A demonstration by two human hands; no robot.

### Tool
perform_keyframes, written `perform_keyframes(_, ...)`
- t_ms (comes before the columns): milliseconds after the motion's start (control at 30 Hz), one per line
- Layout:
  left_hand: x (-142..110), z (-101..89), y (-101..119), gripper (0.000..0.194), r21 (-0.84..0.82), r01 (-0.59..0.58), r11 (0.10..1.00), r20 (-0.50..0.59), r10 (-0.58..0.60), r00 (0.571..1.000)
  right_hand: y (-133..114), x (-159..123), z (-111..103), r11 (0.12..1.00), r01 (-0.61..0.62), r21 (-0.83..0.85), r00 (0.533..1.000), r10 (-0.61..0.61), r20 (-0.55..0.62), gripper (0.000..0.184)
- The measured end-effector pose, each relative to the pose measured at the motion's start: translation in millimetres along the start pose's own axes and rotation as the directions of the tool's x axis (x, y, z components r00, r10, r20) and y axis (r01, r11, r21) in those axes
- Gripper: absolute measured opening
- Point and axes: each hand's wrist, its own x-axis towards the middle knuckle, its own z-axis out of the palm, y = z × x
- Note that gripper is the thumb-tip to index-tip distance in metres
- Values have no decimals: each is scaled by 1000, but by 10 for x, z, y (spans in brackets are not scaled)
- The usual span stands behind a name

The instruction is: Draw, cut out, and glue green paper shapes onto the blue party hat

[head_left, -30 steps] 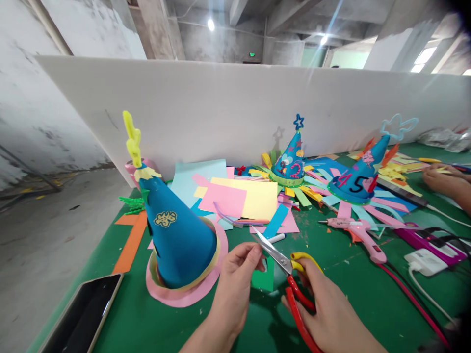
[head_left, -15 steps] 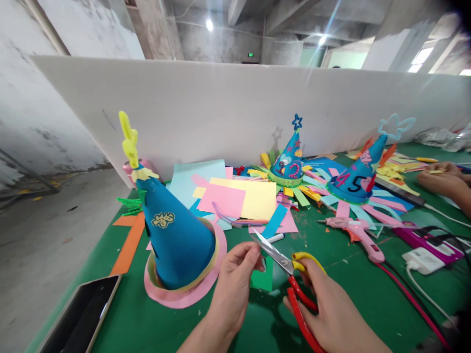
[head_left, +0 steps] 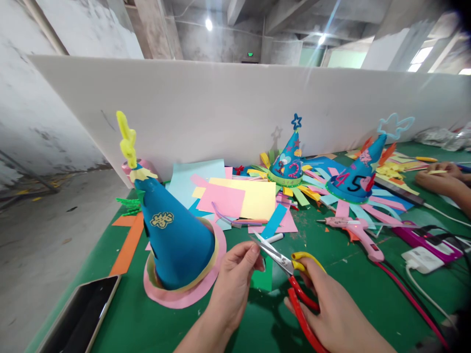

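My right hand [head_left: 327,299] grips a pair of scissors [head_left: 281,261] with red and yellow handles; the blades are slightly apart and point up and left. Their tips reach the pinched fingers of my left hand [head_left: 237,274]. A small pale bit shows at those fingertips, mostly hidden and too small to name. Just behind and below lies a piece of green paper [head_left: 262,275]. Left of my hands, a blue paper cone hat [head_left: 176,235] with a pink and yellow brim and a yellow fuzzy top leans to the left on the table.
Coloured paper sheets [head_left: 257,198] and a white marker [head_left: 275,238] lie ahead. Two decorated hats [head_left: 287,164] stand farther back. A pink glue gun [head_left: 355,228] and a purple power strip [head_left: 423,240] are on the right, a phone [head_left: 83,314] on the left. Another person's hands [head_left: 441,179] work at far right.
My hands and the scissors have hardly moved; the scissor handles are spread very slightly wider. The other person's hands at far right have shifted a little to the left.
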Motion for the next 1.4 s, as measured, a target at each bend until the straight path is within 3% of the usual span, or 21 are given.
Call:
perform_keyframes(900, 3, 9, 0, 17, 26, 15, 1000, -8, -15, 1000, 16, -31, 5, 996, 13, 87, 999, -17, 45, 28)
perform_keyframes(1100, 1, -4, 47, 16, 180, -44, 983, 25, 40, 999, -11, -30, -12, 985, -43, 164, 997, 33, 63, 28)
perform_keyframes(1400, -11, 14, 157, 22, 456, -216, 863, 159, 160, 974, 95, -69, -96, 980, -57, 190, 993, 37, 111, 29)
